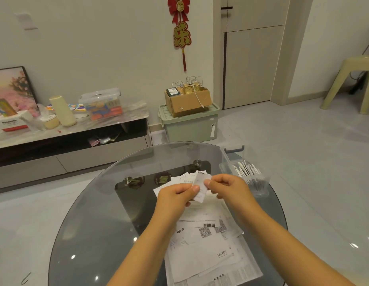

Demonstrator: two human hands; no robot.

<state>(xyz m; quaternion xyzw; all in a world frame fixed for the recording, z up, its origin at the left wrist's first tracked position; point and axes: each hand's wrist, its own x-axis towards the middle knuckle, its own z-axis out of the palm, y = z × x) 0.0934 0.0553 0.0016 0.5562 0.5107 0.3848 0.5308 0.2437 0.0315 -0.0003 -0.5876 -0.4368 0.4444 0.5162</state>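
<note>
both hands pinch one small receipt [200, 185] above glass table [92, 213]: left hand [175, 195] low edge, right hand [227, 185] top; papers [202, 250] underneath.

The receipt slip [200, 187] is thin, matt white paper, slightly creased. The printed sheets [204, 254] below it are matt paper too. The round tabletop [101, 213] is smoky glass, smooth and glossy, with bright reflections. The organiser box [260, 182] is clear, shiny plastic. The carton [185, 104] is dull brown cardboard, and the storage bin [189, 126] is matt green plastic.
</note>
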